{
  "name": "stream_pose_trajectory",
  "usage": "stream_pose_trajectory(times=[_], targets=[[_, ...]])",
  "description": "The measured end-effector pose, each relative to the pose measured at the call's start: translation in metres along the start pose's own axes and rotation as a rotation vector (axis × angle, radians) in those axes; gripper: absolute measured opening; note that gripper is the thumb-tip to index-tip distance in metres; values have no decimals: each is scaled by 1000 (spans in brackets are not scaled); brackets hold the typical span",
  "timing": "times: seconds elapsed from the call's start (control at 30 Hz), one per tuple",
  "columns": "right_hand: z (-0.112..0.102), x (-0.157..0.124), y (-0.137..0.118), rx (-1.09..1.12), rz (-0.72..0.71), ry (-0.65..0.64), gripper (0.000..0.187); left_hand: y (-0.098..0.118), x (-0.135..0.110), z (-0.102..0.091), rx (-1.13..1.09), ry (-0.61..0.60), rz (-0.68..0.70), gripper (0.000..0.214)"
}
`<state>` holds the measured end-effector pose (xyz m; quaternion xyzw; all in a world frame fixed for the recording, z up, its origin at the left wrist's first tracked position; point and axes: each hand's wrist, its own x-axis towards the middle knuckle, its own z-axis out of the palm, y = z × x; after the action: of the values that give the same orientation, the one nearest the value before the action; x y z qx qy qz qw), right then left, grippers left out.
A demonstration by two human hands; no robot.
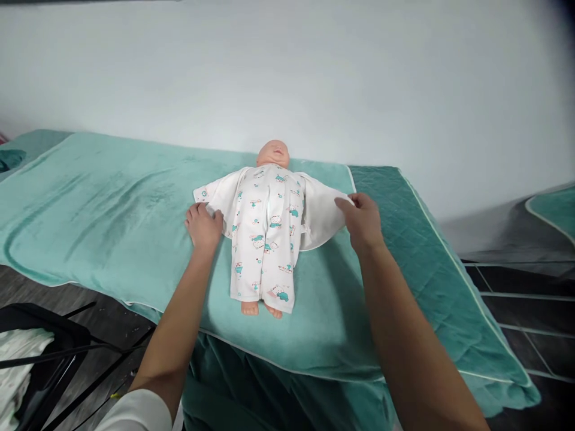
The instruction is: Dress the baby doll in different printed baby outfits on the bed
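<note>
Right fingers (342,205) are pinching the edge of a doll's (274,153) white garment (263,227). Left fingers (196,209) are curling at a sleeve (215,190), grip unclear.

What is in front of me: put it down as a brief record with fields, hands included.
doll: baby doll on its back, bare feet toward the wearer
clothing: white outfit with a teal animal print
left hand: at the lower edge of the outfit's picture-left side; grip unclear
right hand: fingers pinching the outer edge of the picture-right white flap
surface: light green blanket, darker quilted cover at picture right
</note>
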<state>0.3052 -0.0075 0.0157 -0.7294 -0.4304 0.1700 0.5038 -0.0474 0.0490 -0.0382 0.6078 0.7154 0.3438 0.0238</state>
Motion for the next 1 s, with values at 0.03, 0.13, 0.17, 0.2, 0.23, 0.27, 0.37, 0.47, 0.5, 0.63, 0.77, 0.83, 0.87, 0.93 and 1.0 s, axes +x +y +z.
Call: stream_pose_trajectory(times=[0.03, 0.13, 0.17, 0.2, 0.23, 0.27, 0.37, 0.47, 0.5, 0.63, 0.77, 0.83, 0.87, 0.93, 1.0], targets=[[3, -9, -19, 70, -116, -8, 23, 0, 0, 0, 6, 5, -12, 41], [7, -42, -72, 55, -436, -409, 19, -1, 0, -2, 16, 17, -40, 31], [7, -51, -82, 11, -467, -596, 17, -2, 0, -3, 10, 14, -41, 25], [7, -57, -88, -7, -463, -695, 17, -4, 1, -4, -7, 10, -41, 19], [7, -61, -89, -9, -442, -749, 17, -6, 1, -4, -44, 1, -47, 14], [7, -62, -87, 15, -405, -741, 18, -7, 2, -5, -107, -15, -58, 11], [13, -53, -70, 149, -304, -558, 20, -4, 5, -10, -442, -68, -120, 16], [28, -33, -63, 164, -275, -368, 16, 20, 4, -23, -764, -99, -107, 22], [34, -25, -64, 140, -280, -305, 14, 32, 1, -30, -811, -109, -69, 23], [63, 12, -78, -4, -275, -178, 19, 80, -21, -55, -744, -290, 316, 18], [92, 41, -85, -224, -232, -225, 33, 96, -33, -64, -550, -546, 768, 14], [101, 48, -85, -285, -212, -230, 33, 91, -22, -61, -606, -536, 707, 14], [103, 50, -85, -288, -209, -238, 32, 87, -13, -57, -654, -493, 606, 18], [102, 52, -84, -246, -206, -271, 30, 81, 10, -44, -702, -377, 338, 25], [98, 52, -82, -162, -166, -325, 30, 81, 34, -27, -693, -307, 134, 23]])
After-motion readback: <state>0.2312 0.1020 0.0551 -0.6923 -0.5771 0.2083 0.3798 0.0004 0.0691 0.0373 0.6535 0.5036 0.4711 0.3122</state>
